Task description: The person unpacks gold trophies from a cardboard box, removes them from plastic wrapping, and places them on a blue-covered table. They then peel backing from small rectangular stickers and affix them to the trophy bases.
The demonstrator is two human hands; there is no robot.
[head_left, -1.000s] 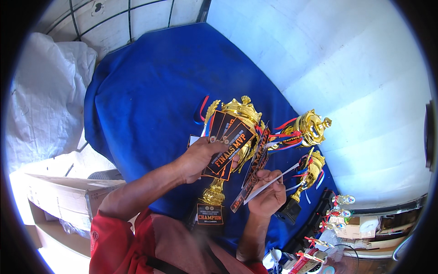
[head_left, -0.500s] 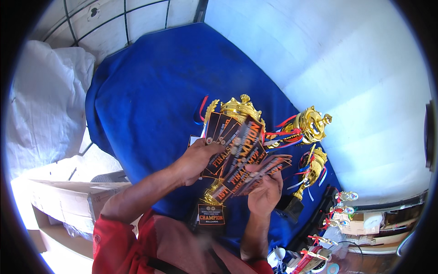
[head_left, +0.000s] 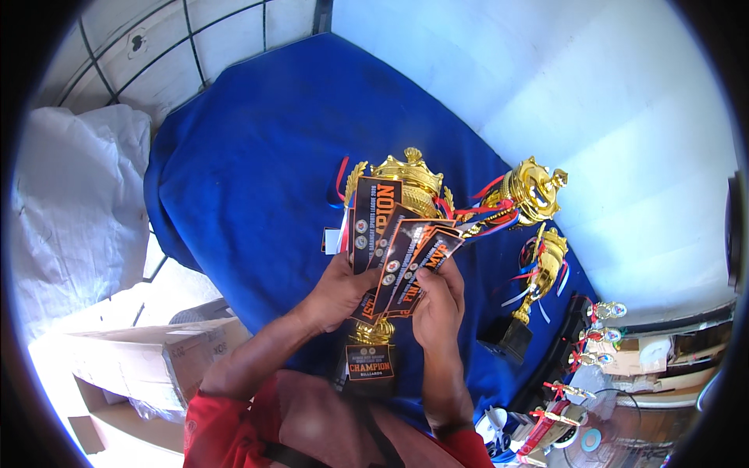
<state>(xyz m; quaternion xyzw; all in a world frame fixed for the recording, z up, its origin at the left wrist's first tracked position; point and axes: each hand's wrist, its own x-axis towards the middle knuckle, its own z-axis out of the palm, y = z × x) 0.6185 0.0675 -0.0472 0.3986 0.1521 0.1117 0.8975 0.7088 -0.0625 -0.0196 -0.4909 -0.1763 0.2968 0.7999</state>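
From here I see the left hand (head_left: 339, 292) pinching narrowly, thumb over fingers, on a fan of black-and-orange award cards (head_left: 376, 207). The right hand (head_left: 438, 310) grips its own spread of similar cards (head_left: 417, 253), thumb pressed on top and fingers curled beneath. The two fans overlap between the hands (I can't tell which hand bears some of the middle ones). Just behind them is a gold trophy cup (head_left: 406, 175), partly covered, its black base plaque (head_left: 370, 363) showing below the cards. To the right lie a second gold trophy (head_left: 530, 195), trailing red and blue ribbons (head_left: 489, 212), and a smaller gold trophy (head_left: 551, 257) with a black base (head_left: 507, 339). A blue cloth (head_left: 257, 140) covers the worktop; beyond its left edge are a cardboard box (head_left: 148, 359) and a white sack (head_left: 82, 195).
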